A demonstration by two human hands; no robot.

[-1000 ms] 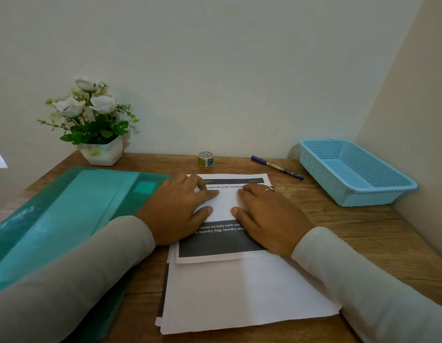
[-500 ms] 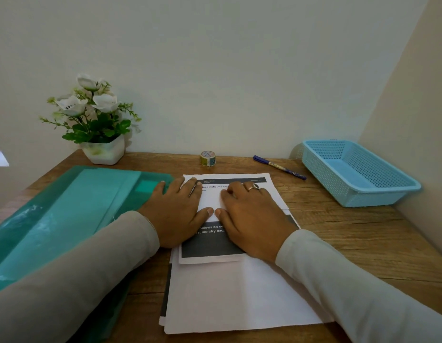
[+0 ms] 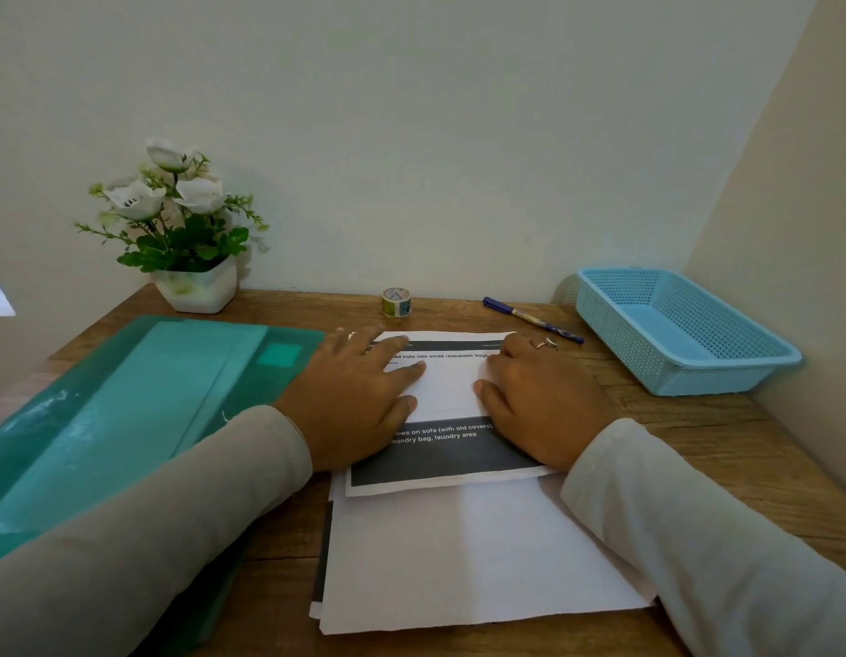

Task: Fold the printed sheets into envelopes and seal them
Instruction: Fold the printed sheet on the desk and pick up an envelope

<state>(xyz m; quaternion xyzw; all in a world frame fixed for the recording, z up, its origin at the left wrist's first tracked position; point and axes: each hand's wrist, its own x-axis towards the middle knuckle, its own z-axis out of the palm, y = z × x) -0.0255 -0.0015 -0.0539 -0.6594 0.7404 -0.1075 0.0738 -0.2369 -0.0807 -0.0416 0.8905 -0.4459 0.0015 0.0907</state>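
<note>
- Risk of a crooked crease: pressing hard with the edges out of line, fixing the skew for good.
- Risk of dragging the stack of sheets (image 3: 459,552) underneath while smoothing; paper on paper, with nothing pinning the lower sheets.
- Risk of the flap springing up on release; no tape visible on it, with the tape roll (image 3: 396,302) well apart at the back of the desk (image 3: 696,448), near the pen (image 3: 530,319).
- Left hand (image 3: 350,400): open, fingers straight, pressing flat on the left part of the folded sheet (image 3: 447,386).
- Right hand (image 3: 539,400): open as well, fingers straight, flat on the right part, ring on one finger.
- Position of folded sheet: on top of the stack, mid-desk, between the green folder (image 3: 127,395) and the blue basket (image 3: 696,379).
- Look of it: white back of a flap turned over the middle; dark printed band with white lettering below the flap; thin dark header and one line of text at the far edge.
- Near edge slightly askew against the stack beneath.
- Judged stage: early fold, not yet an envelope, unsealed.
</note>
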